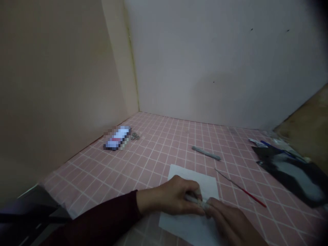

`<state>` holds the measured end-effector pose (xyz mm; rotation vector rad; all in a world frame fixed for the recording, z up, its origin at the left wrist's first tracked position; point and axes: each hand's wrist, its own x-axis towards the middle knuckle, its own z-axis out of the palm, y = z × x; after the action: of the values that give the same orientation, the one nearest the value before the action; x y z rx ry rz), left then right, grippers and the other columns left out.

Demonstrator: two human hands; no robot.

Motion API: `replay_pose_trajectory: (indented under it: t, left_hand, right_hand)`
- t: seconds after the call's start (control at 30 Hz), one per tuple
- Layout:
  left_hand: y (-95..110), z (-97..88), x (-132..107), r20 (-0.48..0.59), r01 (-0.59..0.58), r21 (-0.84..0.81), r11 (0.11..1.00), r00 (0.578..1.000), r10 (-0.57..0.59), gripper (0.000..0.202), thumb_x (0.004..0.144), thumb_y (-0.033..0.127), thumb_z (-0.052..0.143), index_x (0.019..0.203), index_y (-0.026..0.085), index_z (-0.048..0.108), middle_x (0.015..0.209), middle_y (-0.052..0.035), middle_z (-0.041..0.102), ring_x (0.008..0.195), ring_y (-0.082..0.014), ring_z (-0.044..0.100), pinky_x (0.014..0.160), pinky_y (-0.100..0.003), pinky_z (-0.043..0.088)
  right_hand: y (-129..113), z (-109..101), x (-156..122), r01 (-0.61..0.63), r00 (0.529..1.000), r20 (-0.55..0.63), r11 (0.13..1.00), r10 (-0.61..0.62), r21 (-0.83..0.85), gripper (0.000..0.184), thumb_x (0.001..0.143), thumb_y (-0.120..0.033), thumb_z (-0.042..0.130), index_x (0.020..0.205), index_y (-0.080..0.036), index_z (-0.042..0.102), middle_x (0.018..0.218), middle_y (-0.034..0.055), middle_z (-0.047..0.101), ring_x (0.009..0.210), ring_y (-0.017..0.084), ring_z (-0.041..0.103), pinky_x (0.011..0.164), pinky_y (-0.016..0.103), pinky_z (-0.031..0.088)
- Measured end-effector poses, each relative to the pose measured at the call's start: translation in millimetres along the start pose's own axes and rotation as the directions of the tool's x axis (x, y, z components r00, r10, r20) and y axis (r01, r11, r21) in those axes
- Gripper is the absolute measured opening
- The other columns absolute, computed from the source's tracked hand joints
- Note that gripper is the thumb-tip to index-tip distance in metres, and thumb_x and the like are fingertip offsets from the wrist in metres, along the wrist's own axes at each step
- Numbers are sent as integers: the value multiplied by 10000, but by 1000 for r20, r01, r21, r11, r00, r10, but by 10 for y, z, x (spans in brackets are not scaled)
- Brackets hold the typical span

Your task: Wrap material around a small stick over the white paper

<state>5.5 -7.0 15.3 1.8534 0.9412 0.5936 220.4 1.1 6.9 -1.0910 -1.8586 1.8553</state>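
Pinching a slender pale strip, the left hand and right hand worked together directly above a white paper sheet on a pink tiled surface. Both grips were narrow and closed on the strip, whose material could not be determined. A grey rod and thin red-shafted stick lay nearby.

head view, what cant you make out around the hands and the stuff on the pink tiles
Head view:
whitish item: mostly hidden by the fingers of the left hand and right hand
object by the wall: pixelated over, unreadable
small metal bits beside it: too small to identify
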Motion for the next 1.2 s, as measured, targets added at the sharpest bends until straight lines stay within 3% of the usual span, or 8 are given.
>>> replay_pose_trajectory:
  t: [0.1, 0.33, 0.43, 0.57, 0.67, 0.77, 1.0, 1.2]
  left_hand:
    - [-42, -27, -5, 134, 122, -259, 958, 987, -89, 331, 775, 461, 666, 887, 168, 561, 734, -2, 597, 613, -110, 572, 593, -240, 488]
    - [83, 64, -20, -82, -220, 430, 876, 956, 281, 119, 853, 253, 565, 809, 143, 554, 796, -63, 605, 768, -172, 564, 731, -307, 472]
    - [25, 18, 8, -65, -25, 35, 999, 997, 28, 236, 784, 360, 671, 834, 153, 569, 737, -21, 593, 662, -138, 568, 632, -264, 475]
    - [-61, -41, 24, 184, 195, -388, 900, 974, -132, 329, 721, 419, 717, 844, 158, 559, 749, -9, 591, 625, -123, 580, 590, -258, 494]
    - [-35, -11, 6, -59, -45, 37, 998, 997, 47, 175, 785, 282, 666, 865, 160, 570, 778, -20, 587, 708, -139, 566, 672, -274, 480]
    - [11, 15, -4, -127, -197, 361, 912, 958, 257, 77, 824, 217, 601, 847, 149, 573, 808, -47, 599, 776, -167, 562, 748, -313, 465]
    - [-37, -73, 26, 142, 177, -385, 906, 981, -131, 285, 760, 393, 686, 844, 152, 558, 716, -3, 581, 617, -120, 576, 589, -254, 489]
    - [26, -40, -12, -157, -177, 331, 927, 958, 239, 117, 846, 233, 592, 919, 142, 581, 858, -56, 605, 820, -166, 560, 759, -304, 451]
  right_hand:
    - [-14, 50, -50, 80, 990, -120, 997, -80, -9, 361, 758, -591, 584, 670, -242, 551, 623, 44, 519, 619, 189, 500, 551, 282, 428]
    - [92, -35, 34, -137, 987, 114, 963, 113, 233, 479, 850, -645, 389, 670, -212, 485, 415, -101, 173, 347, 73, 179, 389, 216, 328]
    - [149, -43, 6, 63, 995, -73, 998, -65, -32, 435, 866, -598, 433, 707, -210, 550, 503, -25, 423, 466, 123, 401, 509, 258, 399]
    - [125, 3, -71, 226, 948, -153, 930, -278, -288, 356, 845, -544, 513, 721, -226, 616, 717, 65, 601, 667, 197, 526, 665, 318, 416]
    - [93, 10, -33, 114, 974, -190, 991, -127, -76, 393, 885, -549, 438, 704, -222, 560, 530, -10, 452, 476, 139, 414, 537, 278, 402]
    - [102, -31, 39, -96, 995, 53, 966, 86, 240, 447, 897, -585, 371, 678, -217, 496, 421, -105, 165, 347, 77, 155, 414, 232, 336]
    - [120, -40, -42, 243, 942, -161, 928, -296, -281, 325, 866, -479, 526, 709, -202, 588, 705, 46, 571, 666, 171, 505, 631, 282, 385]
    - [42, -95, 53, -103, 992, 98, 974, 84, 203, 426, 935, -530, 307, 721, -211, 491, 411, -113, 169, 356, 85, 163, 464, 257, 356]
